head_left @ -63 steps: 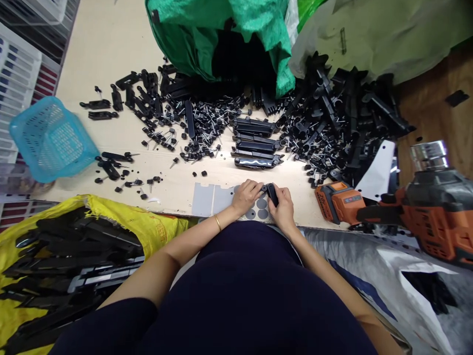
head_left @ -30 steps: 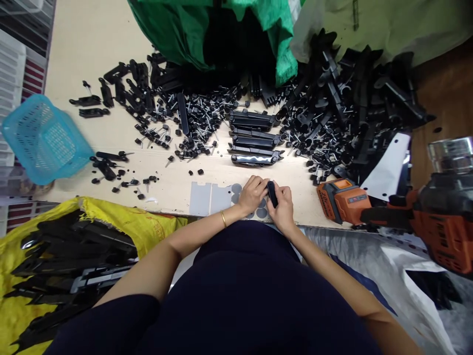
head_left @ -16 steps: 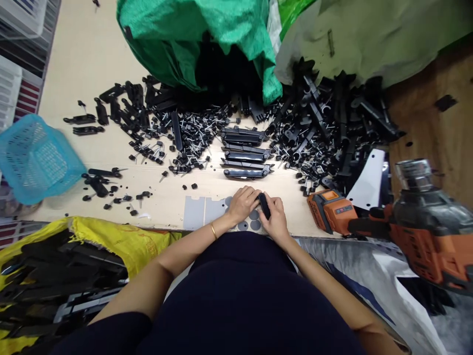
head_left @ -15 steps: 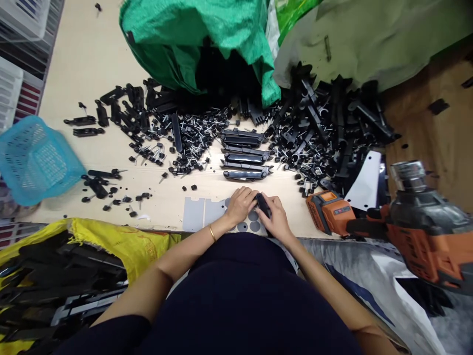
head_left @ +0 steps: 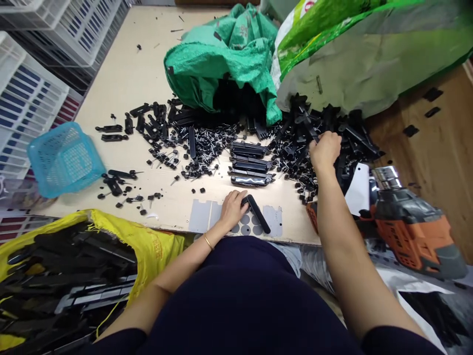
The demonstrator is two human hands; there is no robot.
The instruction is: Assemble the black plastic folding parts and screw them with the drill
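My left hand (head_left: 233, 211) is closed on one end of a long black plastic part (head_left: 259, 215), which slants down to the right over grey pads with round shapes (head_left: 245, 229) at the table's front edge. Out to the right, my right hand (head_left: 325, 150) reaches into a heap of black plastic parts (head_left: 295, 133), its fingers closed around a dark piece whose kind I cannot make out. Between the hands, slightly farther back, several black assembled bars (head_left: 251, 165) lie in a stacked row.
Small black-headed screws (head_left: 207, 148) are heaped at the centre. A blue basket (head_left: 66, 158) stands left, a yellow sack (head_left: 155, 241) of black parts at front left. Behind is a green sack (head_left: 236, 54). An orange-and-black power tool (head_left: 414, 227) lies at right.
My right hand has left the black part near my left hand and moved right and away to the heap. My left hand stays by the pads with the part. The view has tilted up.
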